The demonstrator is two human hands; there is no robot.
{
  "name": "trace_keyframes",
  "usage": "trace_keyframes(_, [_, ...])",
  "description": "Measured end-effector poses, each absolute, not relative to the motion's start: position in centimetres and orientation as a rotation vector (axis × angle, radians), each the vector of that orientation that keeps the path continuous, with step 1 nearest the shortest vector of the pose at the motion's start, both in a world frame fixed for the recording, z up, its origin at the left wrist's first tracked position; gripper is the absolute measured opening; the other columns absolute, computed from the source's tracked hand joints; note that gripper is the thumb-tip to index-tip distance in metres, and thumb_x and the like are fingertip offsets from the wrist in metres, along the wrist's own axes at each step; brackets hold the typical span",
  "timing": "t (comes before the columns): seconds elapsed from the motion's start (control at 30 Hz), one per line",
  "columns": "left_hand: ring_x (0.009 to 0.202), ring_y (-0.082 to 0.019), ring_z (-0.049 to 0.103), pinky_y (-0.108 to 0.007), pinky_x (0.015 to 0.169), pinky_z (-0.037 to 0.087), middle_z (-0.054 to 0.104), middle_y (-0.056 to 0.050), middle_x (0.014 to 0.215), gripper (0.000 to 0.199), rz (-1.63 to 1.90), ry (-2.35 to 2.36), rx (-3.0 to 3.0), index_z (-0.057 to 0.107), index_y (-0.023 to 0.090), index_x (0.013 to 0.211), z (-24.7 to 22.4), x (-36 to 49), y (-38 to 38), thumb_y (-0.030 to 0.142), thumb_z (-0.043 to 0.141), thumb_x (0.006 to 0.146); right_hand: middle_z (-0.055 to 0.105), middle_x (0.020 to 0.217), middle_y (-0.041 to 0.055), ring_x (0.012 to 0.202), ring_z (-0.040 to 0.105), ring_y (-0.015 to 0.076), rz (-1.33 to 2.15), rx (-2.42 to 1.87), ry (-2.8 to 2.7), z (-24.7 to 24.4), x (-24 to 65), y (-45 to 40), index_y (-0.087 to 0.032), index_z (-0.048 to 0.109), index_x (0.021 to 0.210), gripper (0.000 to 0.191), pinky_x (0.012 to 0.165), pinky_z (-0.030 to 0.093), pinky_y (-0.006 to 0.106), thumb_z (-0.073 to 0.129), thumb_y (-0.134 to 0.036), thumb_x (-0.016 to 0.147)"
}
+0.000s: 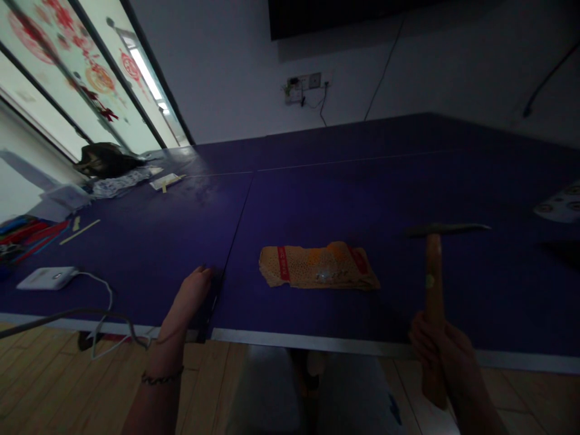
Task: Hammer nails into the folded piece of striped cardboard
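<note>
My right hand (437,341) is wrapped round the wooden handle of a hammer (434,272). The hammer stands nearly upright over the table's front edge, its long, thin dark metal head on top and tapering to a point on the right. My left hand (194,290) rests on the table with curled fingers, just left of the seam between two table panels; I see nothing in it. Between my hands lies a flat, folded piece of brown patterned packaging (299,269) with red bands and an orange patch. Something small, clear and shiny (325,275) sits on it, too dim to name.
The purple table (362,199) has a pale front edge. To the left are a white device (48,278) with a cable, colourful strips (34,238), papers and a dark bag (106,160). A white patterned item (562,205) lies far right. Behind are wall sockets (303,87).
</note>
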State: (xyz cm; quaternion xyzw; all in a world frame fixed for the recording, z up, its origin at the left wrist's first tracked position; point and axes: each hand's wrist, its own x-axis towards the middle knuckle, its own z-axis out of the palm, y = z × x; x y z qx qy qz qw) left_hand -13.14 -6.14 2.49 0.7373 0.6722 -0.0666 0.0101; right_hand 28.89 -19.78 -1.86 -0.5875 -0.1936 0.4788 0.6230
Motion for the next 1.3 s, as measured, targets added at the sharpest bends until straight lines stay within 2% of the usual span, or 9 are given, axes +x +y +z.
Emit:
trace_keyframes(0.2, [0.070,-0.015,0.057,-0.024,0.069,0.042,0.060,-0.006,0.078,0.014,-0.072,2.008,2.242,0.056,0.015,0.069,2.6,-13.4,-5.0,0.009,0.044,0.072,0.035,0.039,-0.0102,0.027,0.029,0.0021,1.085,-1.322,-0.478,-1.8,28.7,-19.7,-0.018,0.049,0.058,0.036,0.024,0.023,0.012,0.077,-0.039,0.052])
trace_keyframes(0.3, [0.068,-0.015,0.057,-0.025,0.067,0.044,0.060,-0.004,0.072,0.008,0.294,1.846,2.080,0.052,0.016,0.068,3.0,-12.1,-5.6,0.014,0.046,0.073,0.035,0.039,-0.0103,0.027,0.029,0.0019,1.105,-1.301,-0.495,-1.9,28.7,-19.7,-0.018,0.048,0.057,0.036,0.024,0.024,0.012,0.077,-0.040,0.053])
trace_keyframes(0.43, [0.060,-0.012,0.059,-0.025,0.061,0.048,0.062,-0.002,0.067,0.009,0.816,1.417,1.731,0.047,0.016,0.078,3.9,-8.3,-7.8,0.025,0.045,0.079,0.035,0.040,-0.0103,0.027,0.029,0.0024,1.098,-1.307,-0.496,-2.0,28.8,-19.7,-0.018,0.050,0.059,0.034,0.024,0.025,0.013,0.076,-0.038,0.054])
trace_keyframes(0.57, [0.049,-0.009,0.056,-0.023,0.054,0.047,0.062,0.000,0.064,0.020,1.113,1.082,1.430,0.049,0.016,0.080,4.5,-4.3,-9.6,0.028,0.062,0.070,0.035,0.039,-0.0106,0.027,0.028,0.0020,1.070,-1.335,-0.493,-1.9,28.8,-19.7,-0.018,0.050,0.060,0.032,0.023,0.023,0.012,0.076,-0.037,0.054])
trace_keyframes(0.73, [0.052,-0.011,0.059,-0.026,0.056,0.051,0.063,0.001,0.066,0.033,1.121,0.897,1.267,0.056,0.015,0.086,4.0,-1.3,-10.1,0.024,0.072,0.059,0.035,0.038,-0.0108,0.027,0.029,0.0017,1.092,-1.306,-0.506,-1.7,28.7,-19.6,-0.018,0.049,0.057,0.033,0.024,0.024,0.012,0.076,-0.037,0.054])
trace_keyframes(0.87, [0.065,-0.013,0.063,-0.029,0.068,0.052,0.064,-0.003,0.076,0.015,1.082,0.960,1.413,0.063,0.014,0.069,3.0,0.4,-9.7,0.024,0.071,0.062,0.036,0.037,-0.0112,0.026,0.029,0.0016,1.082,-1.304,-0.445,-1.8,28.7,-19.5,-0.018,0.051,0.061,0.034,0.024,0.024,0.011,0.078,-0.036,0.050])
trace_keyframes(0.97, [0.075,-0.015,0.063,-0.029,0.074,0.049,0.066,-0.004,0.079,0.009,1.088,1.081,1.620,0.065,0.015,0.061,2.0,1.8,-8.9,0.023,0.070,0.064,0.035,0.037,-0.0116,0.025,0.029,0.0014,1.119,-1.262,-0.469,-2.1,28.9,-19.5,-0.018,0.051,0.060,0.033,0.024,0.025,0.011,0.077,-0.037,0.053])
trace_keyframes(1.13, [0.067,-0.015,0.062,-0.026,0.067,0.047,0.068,-0.003,0.068,0.007,0.894,1.392,1.797,0.068,0.015,0.065,0.5,4.0,-7.5,0.022,0.070,0.066,0.035,0.036,-0.0113,0.024,0.029,0.0012,1.131,-1.268,-0.507,-2.4,29.1,-19.3,-0.017,0.049,0.057,0.033,0.024,0.025,0.012,0.075,-0.037,0.055])
trace_keyframes(1.3, [0.068,-0.014,0.062,-0.024,0.066,0.045,0.070,-0.001,0.071,0.007,0.725,1.429,2.006,0.070,0.016,0.070,-0.1,5.4,-6.4,0.023,0.070,0.067,0.035,0.038,-0.0107,0.026,0.029,0.0017,1.131,-1.277,-0.527,-2.3,29.0,-19.3,-0.018,0.048,0.057,0.033,0.024,0.025,0.012,0.074,-0.037,0.057])
